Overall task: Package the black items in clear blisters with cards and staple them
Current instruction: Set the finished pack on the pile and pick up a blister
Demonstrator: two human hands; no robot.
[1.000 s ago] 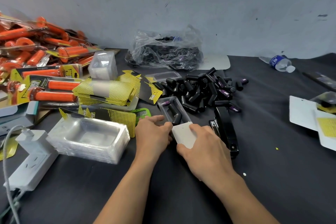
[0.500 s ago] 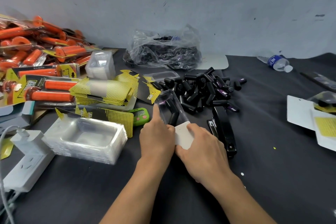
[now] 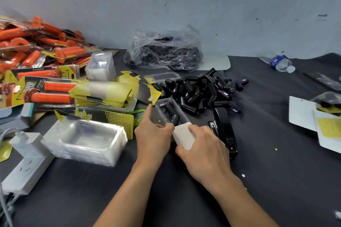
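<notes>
A clear blister [image 3: 167, 110] with black items inside lies on the dark table in front of me. My left hand [image 3: 154, 135] grips its near left edge, index finger stretched along the side. My right hand [image 3: 201, 145] pinches a white card [image 3: 182, 134] at the blister's near end. A heap of loose black items [image 3: 201, 88] lies just beyond. A black stapler [image 3: 224, 127] lies right of my right hand. A stack of empty clear blisters [image 3: 84, 140] sits to the left, with yellow-black printed cards [image 3: 103, 92] behind it.
Packaged orange grips [image 3: 40, 61] pile up at the far left. A plastic bag of black items [image 3: 164, 51] sits by the wall. A water bottle [image 3: 280, 63] lies far right, finished packs [image 3: 321, 118] at the right edge, a white power strip [image 3: 25, 162] at left.
The blister was tipped up half a second ago and now lies flatter. My left index finger has stretched out along its left side. Both hands keep hold of blister and card.
</notes>
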